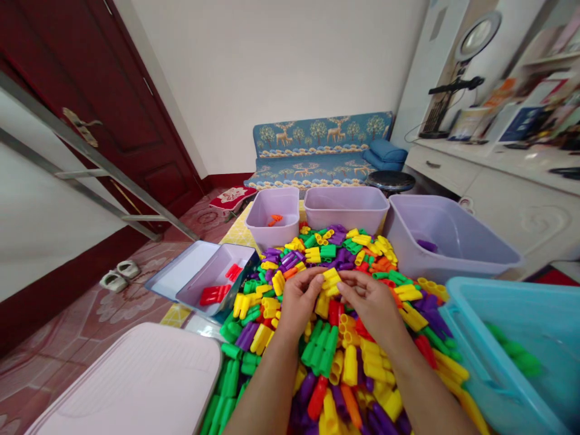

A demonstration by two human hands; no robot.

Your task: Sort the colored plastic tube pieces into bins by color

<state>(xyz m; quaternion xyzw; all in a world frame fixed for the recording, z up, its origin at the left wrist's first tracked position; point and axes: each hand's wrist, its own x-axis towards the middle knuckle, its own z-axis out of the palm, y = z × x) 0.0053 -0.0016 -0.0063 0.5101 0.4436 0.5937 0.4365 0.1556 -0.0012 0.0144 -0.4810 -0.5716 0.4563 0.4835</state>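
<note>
Between my two hands, above a large heap of plastic tube-shaped building pieces, is a yellow tube piece (331, 279). My left hand (299, 296) pinches its left side with thumb and fingers. On its right side, the thumb and fingers of my right hand (369, 296) close on the same piece. Beneath and around both hands lie yellow, green, purple, red and orange pieces. A green tube piece (319, 348) lies between my forearms, just below the hands.
Lilac bins (347, 208) line the far side, one with orange pieces (275, 220). A lilac box (199, 284) with red pieces stands left. At right is a blue bin (471, 338) with green pieces; front left, a pale lid (136, 386). Behind are a sofa (312, 166) and ladder (86, 151).
</note>
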